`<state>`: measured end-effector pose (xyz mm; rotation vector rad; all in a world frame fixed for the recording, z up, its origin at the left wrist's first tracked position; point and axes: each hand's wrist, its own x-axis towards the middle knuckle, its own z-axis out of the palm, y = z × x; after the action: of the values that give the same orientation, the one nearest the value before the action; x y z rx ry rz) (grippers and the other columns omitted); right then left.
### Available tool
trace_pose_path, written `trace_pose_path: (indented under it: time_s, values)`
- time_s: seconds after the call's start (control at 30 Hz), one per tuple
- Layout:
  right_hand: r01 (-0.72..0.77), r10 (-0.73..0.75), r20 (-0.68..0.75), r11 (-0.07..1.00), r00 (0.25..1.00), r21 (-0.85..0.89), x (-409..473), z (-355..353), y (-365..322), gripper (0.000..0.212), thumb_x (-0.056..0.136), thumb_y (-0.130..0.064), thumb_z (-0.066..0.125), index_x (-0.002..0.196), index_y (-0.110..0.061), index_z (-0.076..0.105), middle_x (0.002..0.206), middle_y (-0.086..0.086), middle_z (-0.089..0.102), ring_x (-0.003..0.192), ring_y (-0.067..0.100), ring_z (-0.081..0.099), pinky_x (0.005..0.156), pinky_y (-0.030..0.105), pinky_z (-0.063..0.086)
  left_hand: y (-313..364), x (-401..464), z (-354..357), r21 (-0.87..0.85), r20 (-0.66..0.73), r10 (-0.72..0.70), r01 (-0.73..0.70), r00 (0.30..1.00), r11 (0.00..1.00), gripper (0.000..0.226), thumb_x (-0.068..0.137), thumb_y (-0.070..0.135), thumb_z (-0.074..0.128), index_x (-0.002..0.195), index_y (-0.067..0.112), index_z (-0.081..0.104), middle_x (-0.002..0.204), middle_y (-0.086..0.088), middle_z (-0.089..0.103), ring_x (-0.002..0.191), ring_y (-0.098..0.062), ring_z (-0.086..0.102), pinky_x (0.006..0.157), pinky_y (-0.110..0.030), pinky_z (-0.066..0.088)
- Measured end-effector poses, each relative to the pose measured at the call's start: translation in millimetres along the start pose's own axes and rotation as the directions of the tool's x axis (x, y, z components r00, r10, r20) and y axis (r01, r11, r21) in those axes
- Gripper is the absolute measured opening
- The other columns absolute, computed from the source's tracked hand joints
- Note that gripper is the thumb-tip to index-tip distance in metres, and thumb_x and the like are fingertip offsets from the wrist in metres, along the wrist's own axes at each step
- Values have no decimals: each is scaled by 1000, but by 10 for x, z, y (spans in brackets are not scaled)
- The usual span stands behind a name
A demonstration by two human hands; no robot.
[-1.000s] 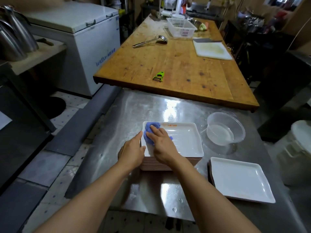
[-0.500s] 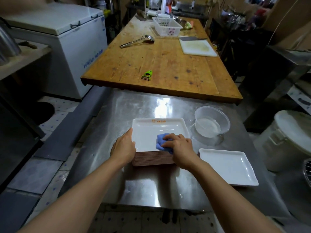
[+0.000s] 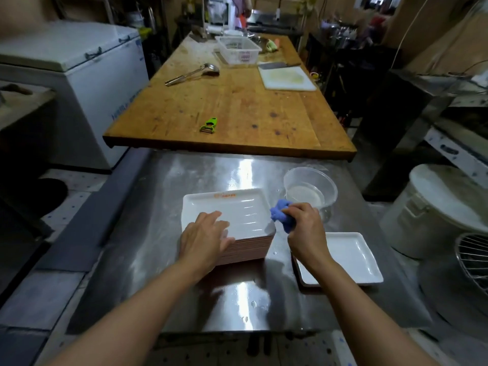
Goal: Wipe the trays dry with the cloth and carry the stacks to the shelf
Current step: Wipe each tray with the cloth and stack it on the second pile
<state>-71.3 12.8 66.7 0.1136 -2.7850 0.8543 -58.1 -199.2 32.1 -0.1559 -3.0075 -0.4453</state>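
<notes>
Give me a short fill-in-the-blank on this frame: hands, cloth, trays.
1. The right hand grips a ____ cloth.
2. The left hand rests on the top tray of the ____.
3. The clear bowl stands on the ____ table.
4. The green peeler lies on the ____ table.

Missing words: blue; stack; steel; wooden

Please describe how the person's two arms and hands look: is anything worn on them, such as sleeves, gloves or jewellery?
Both forearms are bare for as far as the picture shows; no sleeve is visible. The left hand and the right hand wear no gloves. No watch, bracelet or ring can be seen on either wrist or on the fingers that show.
</notes>
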Motion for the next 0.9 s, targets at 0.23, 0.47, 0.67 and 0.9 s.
trace_pose_path:
  time_s: [0.23,0.47,0.67,0.9]
  values:
    - [-139,142,-29,986,989,87,-54,-141,172,25,73,13,46,71,-3,65,85,12,62,84,26,56,69,30,43,204,38,100,119,4,108,-107,994,987,20,90,13,50,101,19,66,105,4,61,103,-17,49,61,-26,30]
    - [-166,175,-42,973,984,159,-57,-140,139,22,71,14,46,73,2,65,78,14,62,79,28,56,68,36,43,223,-27,-27,15,-83,150,-149,985,989,4,76,8,71,74,11,70,74,-2,64,75,-25,60,50,-26,28]
    - [-192,203,-37,962,979,196,14,-169,36,30,76,10,47,91,-3,69,95,15,65,91,26,59,73,21,36,276,40,-260,3,-214,153,-156,965,988,12,89,21,57,96,12,60,83,-5,69,75,-32,63,55,-31,32]
    - [-112,177,-208,950,962,291,128,-480,-254,35,79,8,51,105,-7,69,103,10,65,97,22,58,88,31,47,376,291,-731,-386,-329,-57,-80,943,919,5,90,20,57,86,17,55,74,-2,63,71,-28,59,60,-35,42]
